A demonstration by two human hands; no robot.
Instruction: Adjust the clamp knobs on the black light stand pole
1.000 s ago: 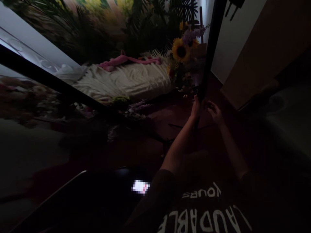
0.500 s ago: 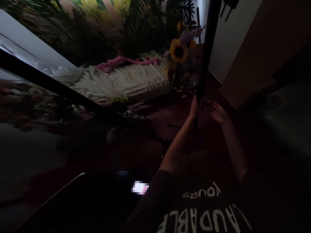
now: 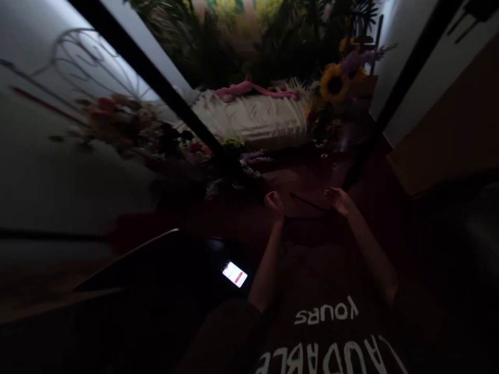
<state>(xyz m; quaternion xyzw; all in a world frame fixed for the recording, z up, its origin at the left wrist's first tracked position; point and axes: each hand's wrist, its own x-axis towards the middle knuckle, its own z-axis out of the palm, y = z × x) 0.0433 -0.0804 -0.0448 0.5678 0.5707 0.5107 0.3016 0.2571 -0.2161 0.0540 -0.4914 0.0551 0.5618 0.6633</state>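
Head camera, dim light: holds both hands out in front, low over the dark red floor (image 3: 286, 179), with a clear gap between them. Has the left hand (image 3: 275, 205) close to the lower end of the left dark pole (image 3: 134, 58), fingers drawn into a loose curl; cannot tell, in this gloom, whether touching the pole or gripping anything. Over to the right hand (image 3: 340, 201): keeps company with the lower stretch of the right dark pole (image 3: 411, 72), fingers half bent and loosely spread, contact too dark to call. Faces both poles on a slant, far apart at the top and closing in toward the hands. Shows thin dark bars (image 3: 307, 201) low between the hands.

Down to the left, finds a phone (image 3: 236, 274), screen lit, lying on a black flat surface (image 3: 156, 270). Beyond, spots a pink plush toy (image 3: 238, 89) stretched out on pale draped cloth (image 3: 257, 122), then a sunflower (image 3: 334, 83) at its right end and a flower cluster (image 3: 117, 117) off to the left. Nearest of all, catches white lettering (image 3: 327, 316) upside down on a dark shirt.
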